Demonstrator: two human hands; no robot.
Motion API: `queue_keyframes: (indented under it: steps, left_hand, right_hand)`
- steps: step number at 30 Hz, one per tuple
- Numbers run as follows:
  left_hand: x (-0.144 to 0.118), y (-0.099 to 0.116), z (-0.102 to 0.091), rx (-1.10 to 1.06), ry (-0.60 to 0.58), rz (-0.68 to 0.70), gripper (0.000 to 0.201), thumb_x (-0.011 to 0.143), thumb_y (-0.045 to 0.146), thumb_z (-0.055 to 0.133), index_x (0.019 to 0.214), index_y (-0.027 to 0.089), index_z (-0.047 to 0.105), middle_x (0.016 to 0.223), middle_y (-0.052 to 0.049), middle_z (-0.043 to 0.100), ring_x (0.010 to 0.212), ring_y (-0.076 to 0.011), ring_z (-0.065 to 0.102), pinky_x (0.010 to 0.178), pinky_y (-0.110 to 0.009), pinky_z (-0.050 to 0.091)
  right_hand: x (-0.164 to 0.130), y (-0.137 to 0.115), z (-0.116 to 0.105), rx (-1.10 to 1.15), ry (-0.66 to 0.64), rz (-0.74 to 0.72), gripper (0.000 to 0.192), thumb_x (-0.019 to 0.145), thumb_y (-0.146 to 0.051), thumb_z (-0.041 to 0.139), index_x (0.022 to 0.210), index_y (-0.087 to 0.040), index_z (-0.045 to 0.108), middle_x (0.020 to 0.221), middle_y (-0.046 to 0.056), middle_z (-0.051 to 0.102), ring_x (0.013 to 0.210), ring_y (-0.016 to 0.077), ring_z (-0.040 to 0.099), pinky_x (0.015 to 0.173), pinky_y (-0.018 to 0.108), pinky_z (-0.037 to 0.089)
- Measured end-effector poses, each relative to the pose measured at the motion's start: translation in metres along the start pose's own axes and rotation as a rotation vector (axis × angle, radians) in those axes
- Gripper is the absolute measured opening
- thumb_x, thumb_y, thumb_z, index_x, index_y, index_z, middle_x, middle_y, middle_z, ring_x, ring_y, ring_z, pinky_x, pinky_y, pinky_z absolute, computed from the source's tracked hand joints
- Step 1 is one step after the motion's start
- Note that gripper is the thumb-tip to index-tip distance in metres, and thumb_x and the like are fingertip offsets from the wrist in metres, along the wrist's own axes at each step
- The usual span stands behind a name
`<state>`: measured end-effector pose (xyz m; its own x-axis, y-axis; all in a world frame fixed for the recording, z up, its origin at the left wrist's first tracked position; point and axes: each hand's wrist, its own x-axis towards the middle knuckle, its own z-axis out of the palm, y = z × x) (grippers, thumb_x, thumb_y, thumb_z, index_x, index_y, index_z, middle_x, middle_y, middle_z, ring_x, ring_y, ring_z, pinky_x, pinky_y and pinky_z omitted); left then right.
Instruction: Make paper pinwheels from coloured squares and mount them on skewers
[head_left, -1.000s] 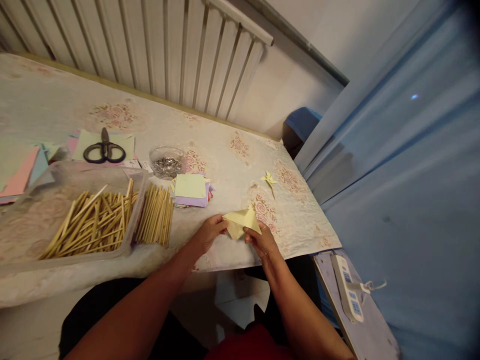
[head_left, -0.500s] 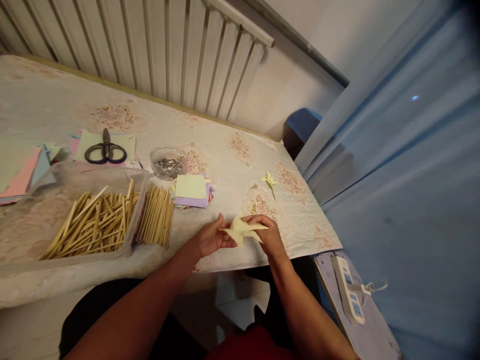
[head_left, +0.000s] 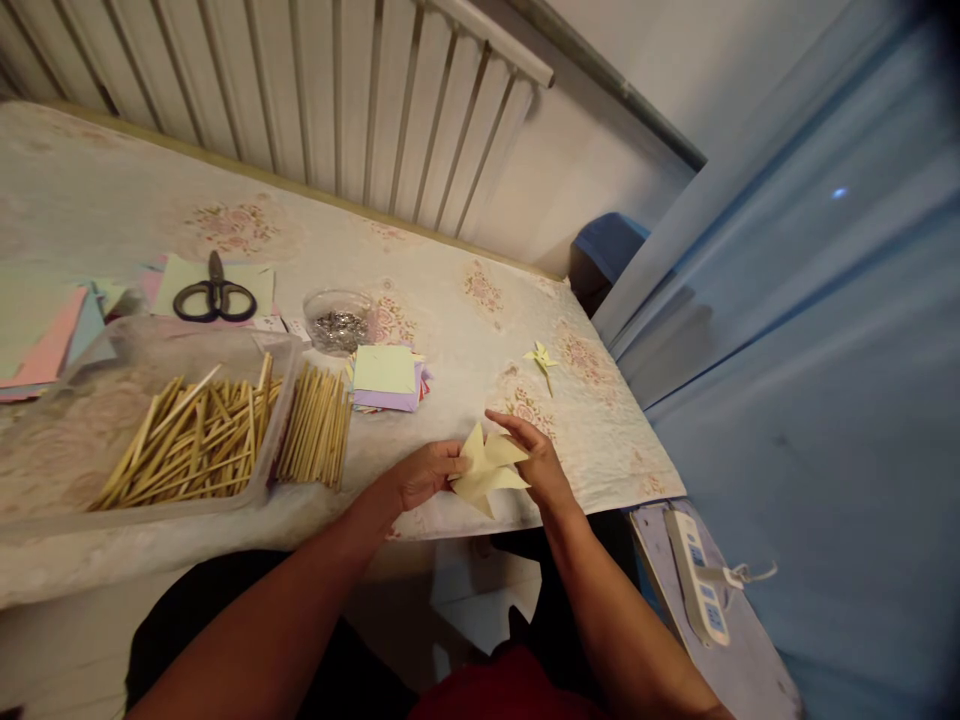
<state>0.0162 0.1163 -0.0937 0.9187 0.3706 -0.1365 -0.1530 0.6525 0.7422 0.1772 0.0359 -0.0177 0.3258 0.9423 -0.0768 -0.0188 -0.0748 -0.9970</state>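
Observation:
A pale yellow paper pinwheel [head_left: 487, 468], its blades cut and curving out, is held just over the table's front edge. My left hand [head_left: 429, 474] pinches its left side between thumb and fingers. On its other side is my right hand [head_left: 541, 468], with fingers stretched apart close to the blades. The right thumb is hidden, and I cannot tell whether that hand touches the paper. Farther back on the tablecloth lies a small finished-looking yellow pinwheel [head_left: 541, 360] on a short stick. Left of my hands is a stack of square coloured papers [head_left: 385, 372].
A clear plastic box [head_left: 274, 440] holds wooden sticks, with a row of sticks [head_left: 319, 425] beside it. Behind are a glass bowl of small metal pieces [head_left: 339, 328], scissors [head_left: 214, 295] on paper, and more coloured sheets [head_left: 37, 320]. A power strip [head_left: 697, 580] lies at right.
The paper pinwheel has turned, so its blades now face me more flatly. My right hand's fingers have come off the paper and straightened. My left hand keeps its pinch.

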Motion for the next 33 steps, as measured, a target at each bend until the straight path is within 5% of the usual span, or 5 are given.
queue_keyframes:
  steps: [6, 10, 21, 26, 33]
  left_hand:
    - [0.007, -0.003, -0.003, -0.028, 0.164, 0.123, 0.042, 0.065, 0.036, 0.076, 0.1, 0.013, 0.067, 0.088, -0.007, 0.068, 0.075, -0.0168, 0.06, 0.071, -0.028, 0.044]
    - [0.01, -0.005, -0.004, -0.019, 0.243, 0.181, 0.042, 0.066, 0.037, 0.075, 0.099, 0.012, 0.066, 0.087, -0.006, 0.068, 0.075, -0.0172, 0.061, 0.074, -0.03, 0.045]
    - [0.006, -0.002, 0.002, 0.013, 0.125, 0.191, 0.041, 0.07, 0.04, 0.073, 0.101, 0.014, 0.067, 0.091, -0.008, 0.069, 0.078, -0.0177, 0.061, 0.077, -0.029, 0.045]
    - [0.008, -0.006, -0.002, 0.052, 0.129, 0.166, 0.043, 0.069, 0.04, 0.072, 0.102, 0.012, 0.066, 0.087, -0.007, 0.069, 0.074, -0.0166, 0.059, 0.071, -0.027, 0.043]
    - [0.011, -0.01, -0.003, 0.123, 0.201, 0.154, 0.042, 0.069, 0.039, 0.07, 0.099, 0.011, 0.063, 0.077, -0.002, 0.063, 0.069, -0.015, 0.056, 0.065, -0.025, 0.04]
  right_hand:
    - [0.005, 0.037, -0.016, 0.323, 0.298, 0.164, 0.035, 0.073, -0.048, 0.069, 0.091, -0.018, 0.067, 0.091, 0.008, 0.073, 0.071, 0.0175, 0.067, 0.063, 0.028, 0.053]
    - [-0.011, 0.051, -0.02, 0.369, 0.197, 0.26, 0.051, 0.073, -0.063, 0.064, 0.081, -0.013, 0.068, 0.087, 0.014, 0.072, 0.078, 0.0204, 0.069, 0.07, 0.03, 0.055]
    - [-0.019, 0.05, -0.007, 0.612, 0.017, 0.411, 0.047, 0.07, -0.05, 0.074, 0.1, -0.014, 0.064, 0.094, 0.007, 0.071, 0.081, 0.0183, 0.067, 0.077, 0.035, 0.057]
    - [-0.02, 0.041, -0.001, 0.533, -0.048, 0.302, 0.041, 0.065, -0.031, 0.08, 0.102, -0.021, 0.065, 0.105, 0.005, 0.07, 0.09, 0.0215, 0.067, 0.075, 0.033, 0.056]
    - [-0.01, 0.044, 0.0, 0.42, -0.021, 0.225, 0.036, 0.06, -0.025, 0.08, 0.094, -0.019, 0.067, 0.091, 0.006, 0.073, 0.09, 0.0258, 0.068, 0.077, 0.034, 0.053]
